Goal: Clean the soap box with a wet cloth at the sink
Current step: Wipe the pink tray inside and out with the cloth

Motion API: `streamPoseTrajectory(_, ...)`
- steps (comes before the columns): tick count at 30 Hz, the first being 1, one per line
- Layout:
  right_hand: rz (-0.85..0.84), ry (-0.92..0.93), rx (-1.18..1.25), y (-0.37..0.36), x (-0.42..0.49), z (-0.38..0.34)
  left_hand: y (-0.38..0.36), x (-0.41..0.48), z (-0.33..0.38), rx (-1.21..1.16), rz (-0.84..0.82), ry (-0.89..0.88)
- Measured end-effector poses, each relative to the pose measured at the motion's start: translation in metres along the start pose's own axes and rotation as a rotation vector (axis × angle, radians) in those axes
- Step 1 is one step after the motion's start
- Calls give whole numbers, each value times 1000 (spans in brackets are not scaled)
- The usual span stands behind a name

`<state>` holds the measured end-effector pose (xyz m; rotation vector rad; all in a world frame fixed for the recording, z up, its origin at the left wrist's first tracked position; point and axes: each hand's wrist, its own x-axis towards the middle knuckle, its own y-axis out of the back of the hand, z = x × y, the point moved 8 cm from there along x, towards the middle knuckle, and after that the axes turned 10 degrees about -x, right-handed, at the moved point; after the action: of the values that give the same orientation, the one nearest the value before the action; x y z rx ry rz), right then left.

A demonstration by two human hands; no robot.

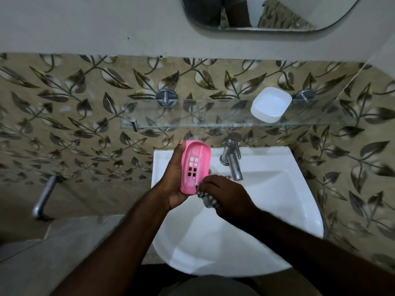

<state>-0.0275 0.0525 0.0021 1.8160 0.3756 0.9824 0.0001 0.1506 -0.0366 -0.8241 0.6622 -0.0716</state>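
Observation:
My left hand [173,178] grips a pink soap box tray [195,165] from its left side, holding it tilted over the back left of the white sink [277,199]. The tray's inside faces me and shows a grid of drain holes. My right hand [224,195] holds a bunched grey checked cloth [206,196] against the tray's near end. Most of the cloth is hidden under my fingers. A white soap box lid [271,107] lies on the glass shelf [181,116] above.
A steel tap [232,159] stands at the back of the sink, just right of the tray. A second steel tap [43,198] juts from the leaf-patterned tiled wall at the left. A mirror [267,11] hangs above the shelf.

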Motion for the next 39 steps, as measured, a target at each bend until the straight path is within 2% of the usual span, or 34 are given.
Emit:
streamPoseTrajectory(4, 146, -465, 400, 7, -1, -5, -9, 9, 1, -152, 11, -109)
streamPoseTrajectory(6, 167, -550, 488, 6, -1, -6, -11, 10, 1, -155, 13, -126)
streamPoseTrajectory(8, 84, -473, 440, 5, -3, -7, -8, 12, -3, -108, 10, -86)
streamPoseTrajectory(13, -152, 79, -53, 3, -8, 5, 2, 11, -20, -11, 5, 100)
streamPoseTrajectory(15, -163, 57, -84, 5, -5, 12, 4, 11, -17, -23, 4, 120)
streamPoseTrajectory(17, -80, -141, 74, 18, -1, 19, 6, 11, -15, -115, -9, 131)
streamPoseTrajectory(20, 150, -579, 640, 36, -3, 47, 12, 11, -13, -216, -26, 99)
streamPoseTrajectory(22, 245, -816, 1037, 31, -10, 60, 16, 13, -14, -263, -34, 76)
streamPoseTrajectory(24, 259, -959, 1373, 18, -15, 62, 15, 14, -14, -296, -52, 55)
streamPoseTrajectory(26, 212, -1029, 1579, 10, -15, 53, 8, 14, -13, -312, -92, 36)
streamPoseTrajectory(30, 171, -1041, 1685, 9, -7, 36, 5, 16, -12, -296, -120, 4)
streamPoseTrajectory(35, 251, -971, 1770, 43, 0, 45, 14, 17, -4, -271, -91, -91)
streamPoseTrajectory(39, 76, -1127, 1596, 25, -24, 42, 13, 15, -1, -234, -105, -104)
